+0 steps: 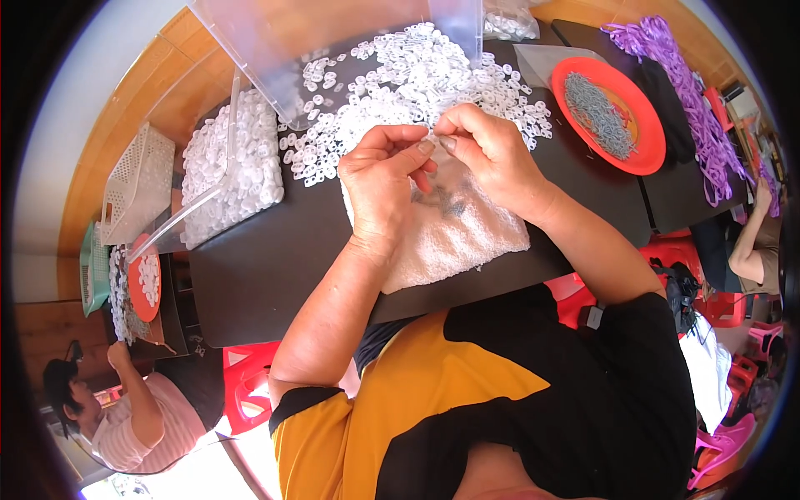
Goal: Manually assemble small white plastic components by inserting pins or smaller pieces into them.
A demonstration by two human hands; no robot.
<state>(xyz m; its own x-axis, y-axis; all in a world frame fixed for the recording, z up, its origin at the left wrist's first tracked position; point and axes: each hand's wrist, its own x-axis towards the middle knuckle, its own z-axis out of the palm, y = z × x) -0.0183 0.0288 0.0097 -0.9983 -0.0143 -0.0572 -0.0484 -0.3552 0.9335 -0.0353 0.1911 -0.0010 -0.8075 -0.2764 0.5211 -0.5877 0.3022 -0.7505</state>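
My left hand (379, 179) and my right hand (497, 162) meet at the fingertips over the table's middle. Both are closed in a pinch, thumb against fingers. Between them shows a tiny whitish bit, too small to name. Below the hands lies a pale, fluffy towel (467, 250), with a few small grey pieces on it near the fingers. Just beyond the fingertips spreads a heap of small white plastic pieces with holes (408, 92). To the right, a red plate (654, 150) holds a pile of thin grey metal pins (602, 117).
A clear bin (250, 33) stands behind the heap. At left, a clear tub (229, 167) is full of white pieces, beside a white basket (137, 179). Purple ribbons (675, 92) lie far right. A person (137, 417) works at left; another person's arm (750, 237) shows at right.
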